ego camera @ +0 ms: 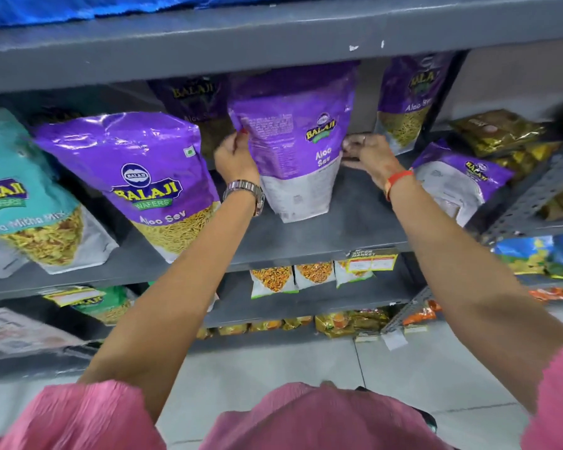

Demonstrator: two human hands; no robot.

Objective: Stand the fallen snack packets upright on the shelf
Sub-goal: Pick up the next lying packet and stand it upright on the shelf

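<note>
A purple Balaji Aloo Sev packet (293, 141) stands upright at the middle of the grey shelf (355, 222), its back panel turned partly toward me. My left hand (234, 157) grips its left edge and my right hand (369, 154) holds its right edge. To the left a second purple packet (137, 180) stands upright, facing front. Two more stand at the back, one (192, 102) behind my left hand and one (407, 102) at the right. Another purple packet (452, 180) lies tilted on the shelf's right end.
A teal Balaji mix packet (23, 196) stands at the far left. Gold packets (501, 131) are piled on the neighbouring shelf at the right, past a perforated metal upright (530, 196). The shelf above (273, 37) overhangs closely. Lower shelves hold small snack packets (306, 277).
</note>
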